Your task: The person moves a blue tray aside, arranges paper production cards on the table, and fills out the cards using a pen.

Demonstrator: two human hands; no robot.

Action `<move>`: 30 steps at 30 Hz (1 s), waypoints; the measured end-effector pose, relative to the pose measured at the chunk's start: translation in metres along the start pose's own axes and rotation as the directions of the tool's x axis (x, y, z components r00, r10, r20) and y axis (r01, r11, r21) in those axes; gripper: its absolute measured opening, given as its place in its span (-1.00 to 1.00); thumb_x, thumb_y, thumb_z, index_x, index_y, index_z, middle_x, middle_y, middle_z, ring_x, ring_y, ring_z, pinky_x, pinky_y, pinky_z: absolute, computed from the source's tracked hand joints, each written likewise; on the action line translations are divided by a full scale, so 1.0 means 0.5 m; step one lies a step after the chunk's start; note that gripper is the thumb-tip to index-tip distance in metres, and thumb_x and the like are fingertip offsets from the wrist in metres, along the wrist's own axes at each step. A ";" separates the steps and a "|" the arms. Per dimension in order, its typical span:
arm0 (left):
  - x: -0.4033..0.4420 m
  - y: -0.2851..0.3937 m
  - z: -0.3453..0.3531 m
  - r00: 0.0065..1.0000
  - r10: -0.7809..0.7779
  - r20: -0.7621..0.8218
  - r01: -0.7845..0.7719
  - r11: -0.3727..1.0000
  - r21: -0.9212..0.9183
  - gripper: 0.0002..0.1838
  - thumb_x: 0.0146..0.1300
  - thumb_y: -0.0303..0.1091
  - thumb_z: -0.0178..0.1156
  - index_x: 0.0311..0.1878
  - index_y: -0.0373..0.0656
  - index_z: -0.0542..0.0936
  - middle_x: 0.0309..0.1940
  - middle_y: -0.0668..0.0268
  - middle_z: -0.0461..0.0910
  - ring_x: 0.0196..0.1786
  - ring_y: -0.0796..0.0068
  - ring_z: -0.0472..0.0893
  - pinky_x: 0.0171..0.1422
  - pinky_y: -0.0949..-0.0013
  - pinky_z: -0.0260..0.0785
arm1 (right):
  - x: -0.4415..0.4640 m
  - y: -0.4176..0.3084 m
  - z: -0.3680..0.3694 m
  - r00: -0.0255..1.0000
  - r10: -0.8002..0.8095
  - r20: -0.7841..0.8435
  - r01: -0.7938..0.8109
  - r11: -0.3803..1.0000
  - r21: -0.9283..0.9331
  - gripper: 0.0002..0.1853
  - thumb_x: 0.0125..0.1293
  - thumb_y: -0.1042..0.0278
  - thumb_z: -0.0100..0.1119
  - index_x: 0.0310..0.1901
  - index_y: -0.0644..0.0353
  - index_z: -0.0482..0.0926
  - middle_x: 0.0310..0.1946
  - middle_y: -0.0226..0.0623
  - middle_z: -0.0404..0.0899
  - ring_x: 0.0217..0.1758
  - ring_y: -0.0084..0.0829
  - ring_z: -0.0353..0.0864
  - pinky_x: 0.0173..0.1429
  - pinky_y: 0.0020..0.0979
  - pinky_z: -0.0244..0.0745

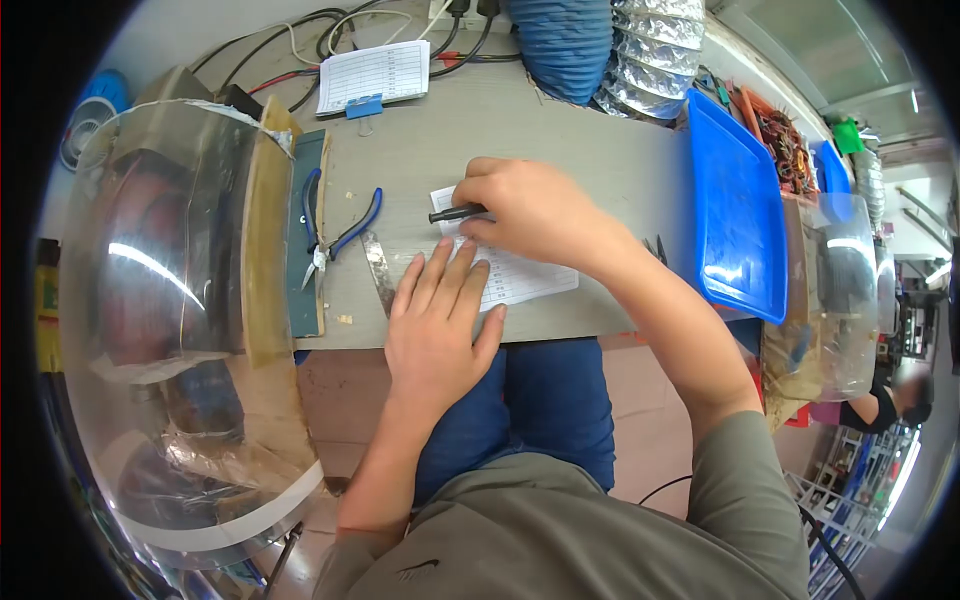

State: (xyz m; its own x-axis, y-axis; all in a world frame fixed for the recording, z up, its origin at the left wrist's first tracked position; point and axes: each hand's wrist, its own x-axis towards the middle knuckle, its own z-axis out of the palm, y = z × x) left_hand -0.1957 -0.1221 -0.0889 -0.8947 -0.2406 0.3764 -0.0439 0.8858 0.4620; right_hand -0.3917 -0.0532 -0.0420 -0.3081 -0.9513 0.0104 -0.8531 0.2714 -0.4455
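Okay, head view: right grip (525, 210) clenched on a black pen (457, 213), pen lying roughly flat, one end poking out to the left over the top part of a printed sheet (530, 281). Left grip (437, 325) released, palm down, fingers spread across the sheet's left edge, holding nothing. Sheet sits tilted on the worktop (600, 160), partly hidden under both.

Just left of the left fingers: a metal strip (377, 272). Next to that, blue-handled pliers (320, 256), handles apart, nose over a green board (309, 220). Up top: paper stack (375, 75) with a blue clip (364, 106) on its near edge. Far right: blue tray (738, 210), well apart from the pen. Blue hose (562, 45) and foil duct (652, 60) at the back.
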 end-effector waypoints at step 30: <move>-0.007 -0.012 0.019 0.994 0.035 -0.106 -0.036 0.999 -0.010 -0.55 0.29 -0.24 0.40 0.21 -0.21 0.70 0.30 0.13 0.67 0.48 0.08 0.55 0.60 -0.07 0.29 | 0.019 -0.011 0.022 0.996 -0.067 0.053 0.072 0.994 -0.087 -0.80 0.30 0.33 0.36 -0.17 0.28 0.75 -0.18 -0.10 0.74 -0.06 -0.01 0.76 0.04 -0.08 0.66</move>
State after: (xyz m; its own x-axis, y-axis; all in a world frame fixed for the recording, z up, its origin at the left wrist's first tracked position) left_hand -0.1963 -0.1227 -0.1004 -0.8433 -0.2507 0.4754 -0.0071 0.8897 0.4565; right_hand -0.3856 -0.0655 -0.0492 -0.2273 -0.9738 -0.0071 -0.9065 0.2143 -0.3637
